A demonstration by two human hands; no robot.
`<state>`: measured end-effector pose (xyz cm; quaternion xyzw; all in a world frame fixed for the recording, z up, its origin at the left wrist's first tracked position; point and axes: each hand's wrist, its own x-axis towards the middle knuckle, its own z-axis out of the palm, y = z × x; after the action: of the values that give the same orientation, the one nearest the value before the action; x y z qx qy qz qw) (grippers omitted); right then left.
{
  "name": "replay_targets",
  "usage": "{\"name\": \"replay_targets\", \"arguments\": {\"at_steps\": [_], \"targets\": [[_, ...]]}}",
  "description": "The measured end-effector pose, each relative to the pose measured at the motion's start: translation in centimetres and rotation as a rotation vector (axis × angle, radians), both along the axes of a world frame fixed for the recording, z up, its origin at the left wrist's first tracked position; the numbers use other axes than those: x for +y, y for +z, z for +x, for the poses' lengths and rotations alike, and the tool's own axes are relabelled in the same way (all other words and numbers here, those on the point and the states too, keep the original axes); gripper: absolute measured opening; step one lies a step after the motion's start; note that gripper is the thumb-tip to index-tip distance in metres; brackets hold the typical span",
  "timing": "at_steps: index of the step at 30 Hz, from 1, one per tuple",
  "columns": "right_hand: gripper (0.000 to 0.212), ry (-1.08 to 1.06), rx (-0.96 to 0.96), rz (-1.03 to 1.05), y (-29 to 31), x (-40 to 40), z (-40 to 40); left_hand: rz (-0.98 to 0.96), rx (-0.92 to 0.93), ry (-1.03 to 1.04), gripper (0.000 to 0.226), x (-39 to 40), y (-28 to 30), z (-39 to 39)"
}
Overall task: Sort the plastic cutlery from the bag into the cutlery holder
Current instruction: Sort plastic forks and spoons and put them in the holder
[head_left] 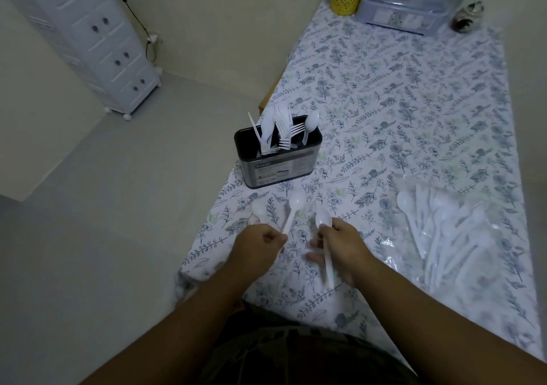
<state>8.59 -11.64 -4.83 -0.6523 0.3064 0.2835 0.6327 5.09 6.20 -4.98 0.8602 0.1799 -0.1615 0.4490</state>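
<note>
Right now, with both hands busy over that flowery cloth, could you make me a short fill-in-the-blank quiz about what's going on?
1. Each hand holds a white plastic ____: the left hand and the right hand alike.
2. The black holder stands near the table's ____ edge.
3. Between the knives and the lone spoon in the holder stand the ____.
4. The cutlery not yet sorted lies in a clear ____ to the right.

Missing words: spoon; left; forks; bag
</note>
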Motion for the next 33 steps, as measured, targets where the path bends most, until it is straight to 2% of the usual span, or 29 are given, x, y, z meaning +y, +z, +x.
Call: {"name": "replay_targets", "arguments": {"at_steps": [2, 5, 9, 12, 15, 18, 21, 26, 28, 30, 33], "targets": [[0.024, -0.081, 0.007, 0.13, 0.4, 0.3, 0.2, -0.156, 0.034, 0.027, 0.02, -1.5, 0.9, -1.3], [0.04, -0.114, 0.024, 0.31, 0.9, 0.4, 0.5, -0.185, 0.071, 0.025, 0.024, -3.4, 1.4, -2.7], [0.022, -0.003, -0.064, 0.225, 1.0, 0.3, -0.1, -0.216, 0.086, -0.061, 0.022, -3.4, 1.3, -2.7], [0.017, 0.052, -0.053, 0.148, 1.0, 0.2, -0.7, -0.08, 0.003, -0.25, 0.023, -2.6, 0.7, -2.2], [0.016, 0.042, -0.003, 0.108, 0.8, -0.3, -1.0, 0.123, -0.087, -0.129, 0.027, -1.0, -0.3, -0.9], [0.018, 0.081, 0.005, 0.076, 0.2, -0.8, -1.5, 0.232, -0.091, 0.033, 0.028, 0.5, -1.8, 0.7], [0.033, 0.112, 0.006, 0.064, 0.0, -1.1, -2.0, 0.325, -0.023, -0.03, 0.032, 0.6, -3.4, 1.9], [0.03, 0.082, 0.005, 0.058, 0.2, -1.5, -2.1, 0.35, -0.043, -0.06, 0.017, 0.6, -4.4, 1.7], [0.029, 0.054, 0.011, 0.055, 0.4, -1.7, -1.9, 0.287, -0.072, -0.029, 0.013, 0.6, -3.8, 1.1], [0.03, 0.027, 0.006, 0.055, 0.2, -1.8, -1.8, 0.159, -0.129, 0.005, 0.02, -0.1, -2.6, 0.3], [0.03, -0.001, -0.016, 0.076, 0.0, -1.6, -1.5, -0.176, -0.114, 0.009, 0.031, -2.3, -1.1, -1.6]]}}
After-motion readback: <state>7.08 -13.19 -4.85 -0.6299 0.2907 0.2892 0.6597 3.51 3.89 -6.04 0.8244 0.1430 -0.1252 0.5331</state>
